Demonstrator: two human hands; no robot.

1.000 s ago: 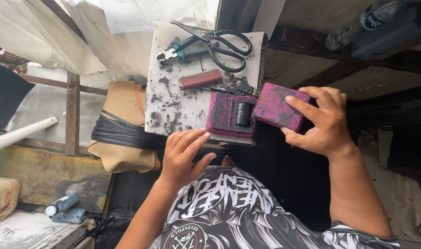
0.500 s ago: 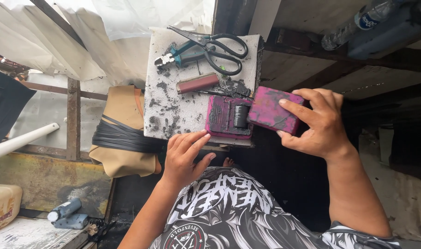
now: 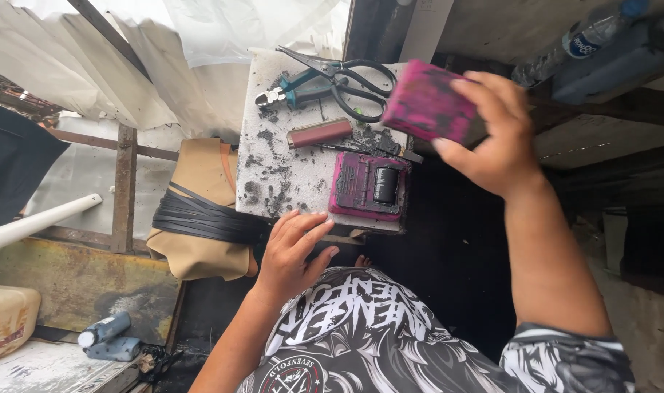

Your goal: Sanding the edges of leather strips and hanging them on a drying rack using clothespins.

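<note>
Above white slab point(image 3: 288, 175) | right hand point(image 3: 492, 131) grips magenta block point(image 3: 427, 102) | left hand point(image 3: 292, 251) flat, empty, at slab edge

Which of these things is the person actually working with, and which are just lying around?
In use:
- magenta lid, held up in the right hand
- magenta ink box, open on the white slab
- left hand, resting at the slab's near edge

Lying about:
- scissors
- teal-handled pliers
- reddish-brown tube
- tan bundle
- plastic bottle
</note>
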